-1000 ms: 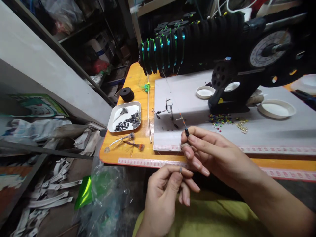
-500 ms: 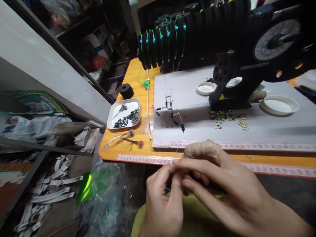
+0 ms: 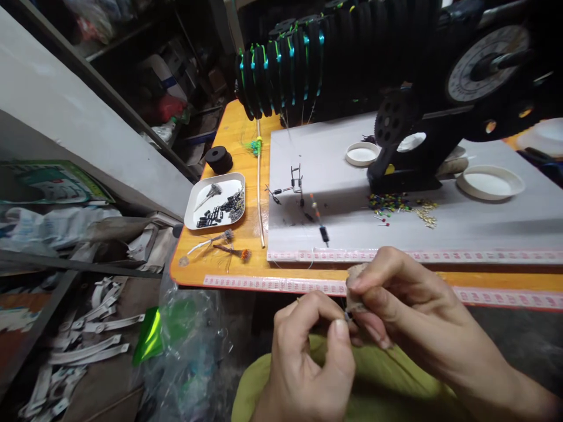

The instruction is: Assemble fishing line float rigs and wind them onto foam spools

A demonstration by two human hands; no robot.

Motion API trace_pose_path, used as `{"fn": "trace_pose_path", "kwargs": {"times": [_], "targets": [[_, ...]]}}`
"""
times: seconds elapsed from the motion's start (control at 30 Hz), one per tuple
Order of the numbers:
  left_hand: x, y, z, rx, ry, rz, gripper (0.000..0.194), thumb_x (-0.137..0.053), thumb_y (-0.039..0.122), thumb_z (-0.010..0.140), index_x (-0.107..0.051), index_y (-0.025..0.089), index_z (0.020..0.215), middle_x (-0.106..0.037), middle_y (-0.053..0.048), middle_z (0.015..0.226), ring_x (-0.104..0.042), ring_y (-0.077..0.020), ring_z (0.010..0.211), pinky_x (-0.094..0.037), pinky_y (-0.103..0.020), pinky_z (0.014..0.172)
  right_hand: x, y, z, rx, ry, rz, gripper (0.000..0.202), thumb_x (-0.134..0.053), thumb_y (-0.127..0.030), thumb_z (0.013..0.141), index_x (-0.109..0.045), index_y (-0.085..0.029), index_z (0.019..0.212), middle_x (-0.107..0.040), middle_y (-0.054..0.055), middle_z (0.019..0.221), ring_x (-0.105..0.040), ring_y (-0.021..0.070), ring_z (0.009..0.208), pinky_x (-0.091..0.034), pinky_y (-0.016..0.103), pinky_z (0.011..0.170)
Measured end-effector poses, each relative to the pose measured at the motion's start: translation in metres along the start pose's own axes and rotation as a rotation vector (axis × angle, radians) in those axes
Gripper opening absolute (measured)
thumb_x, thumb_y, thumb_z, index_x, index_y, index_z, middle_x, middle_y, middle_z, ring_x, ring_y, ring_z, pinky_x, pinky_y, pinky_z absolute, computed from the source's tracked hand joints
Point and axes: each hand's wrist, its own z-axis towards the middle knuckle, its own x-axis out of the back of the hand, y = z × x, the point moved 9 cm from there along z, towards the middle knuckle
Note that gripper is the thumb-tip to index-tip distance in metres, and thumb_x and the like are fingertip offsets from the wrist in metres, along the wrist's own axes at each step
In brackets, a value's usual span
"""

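Above my lap, just in front of the table edge, my left hand (image 3: 310, 360) pinches something tiny and dark between thumb and index finger. My right hand (image 3: 413, 310) is close beside it, thumb and index fingertips pressed together; whatever they grip is too small to make out. A beige cloth wrap (image 3: 355, 278) covers a finger of the right hand and is partly hidden. Beyond the hands, a slim piece with an orange tip and a black cylinder (image 3: 324, 234) is over the grey board, near a small wire holder with black sleeves (image 3: 297, 179).
A white tray (image 3: 189, 211) holds small black cylinders; frayed wire bundles (image 3: 233, 251) lie below it. Black spools (image 3: 219, 159), a thin rod (image 3: 260, 199), coloured beads (image 3: 389, 202), shallow white dishes (image 3: 490, 183) and a black machine (image 3: 409, 146) stand around. Measuring tape (image 3: 281, 284) lines the edge.
My hands have drawn slightly apart; the right fingers have risen and closed into a pinch. The orange-tipped piece with the black cylinder has shifted on the board. The view has moved slightly.
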Motion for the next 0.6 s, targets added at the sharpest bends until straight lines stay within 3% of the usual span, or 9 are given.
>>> {"fn": "trace_pose_path", "kwargs": {"times": [0.13, 0.23, 0.3, 0.4, 0.5, 0.6], "targets": [[-0.009, 0.006, 0.004, -0.077, -0.057, 0.122, 0.034, -0.056, 0.042, 0.096, -0.055, 0.02, 0.07, -0.058, -0.002, 0.062, -0.051, -0.015, 0.058, -0.041, -0.028, 0.058, -0.004, -0.031, -0.01, 0.45, -0.056, -0.476, 0.039, -0.055, -0.008, 0.094, -0.068, -0.032, 0.121, -0.065, 0.0, 0.069, -0.063, 0.0138, 0.059, -0.053, 0.026, 0.055], [-0.014, 0.006, 0.006, -0.082, -0.08, 0.054, 0.035, -0.055, 0.042, 0.097, -0.052, 0.019, 0.07, -0.055, 0.0, 0.06, -0.047, -0.0117, 0.053, -0.038, -0.025, 0.055, -0.012, -0.037, -0.016, 0.647, -0.131, -0.722, 0.064, -0.056, 0.001, 0.085, -0.056, -0.033, 0.14, -0.068, 0.001, 0.068, -0.062, 0.0175, 0.058, -0.052, 0.032, 0.057], [-0.016, 0.002, 0.006, -0.052, -0.084, -0.024, 0.035, -0.056, 0.043, 0.097, -0.052, 0.019, 0.072, -0.055, 0.0, 0.06, -0.046, -0.0105, 0.051, -0.037, -0.024, 0.051, -0.01, -0.037, -0.014, 0.645, -0.127, -0.736, 0.066, -0.056, 0.002, 0.085, -0.055, -0.035, 0.14, -0.067, 0.0, 0.067, -0.061, 0.0172, 0.057, -0.051, 0.031, 0.056], [-0.015, -0.002, 0.007, -0.015, -0.057, -0.084, 0.03, -0.057, 0.04, 0.098, -0.056, 0.018, 0.077, -0.058, -0.001, 0.065, -0.05, -0.0097, 0.052, -0.039, -0.022, 0.05, 0.003, -0.037, -0.007, 0.502, -0.006, -0.51, 0.041, -0.055, -0.006, 0.094, -0.065, -0.035, 0.121, -0.063, -0.001, 0.07, -0.06, 0.0141, 0.057, -0.051, 0.027, 0.051], [-0.011, 0.001, 0.011, -0.074, -0.013, -0.036, 0.023, -0.056, 0.032, 0.099, -0.061, 0.018, 0.082, -0.059, -0.001, 0.072, -0.055, -0.0106, 0.059, -0.044, -0.022, 0.056, 0.011, -0.026, -0.005, 0.317, 0.052, -0.232, 0.017, -0.055, -0.019, 0.1, -0.066, -0.031, 0.105, -0.061, -0.002, 0.072, -0.062, 0.0126, 0.06, -0.053, 0.025, 0.052], [-0.011, 0.005, 0.015, -0.16, 0.005, -0.059, 0.016, -0.057, 0.028, 0.099, -0.066, 0.02, 0.087, -0.061, -0.002, 0.08, -0.055, -0.0091, 0.059, -0.046, -0.022, 0.056, 0.013, -0.013, -0.01, 0.207, 0.056, -0.1, 0.01, -0.056, -0.024, 0.1, -0.065, -0.027, 0.1, -0.063, -0.001, 0.07, -0.064, 0.0128, 0.062, -0.056, 0.025, 0.055]]}}
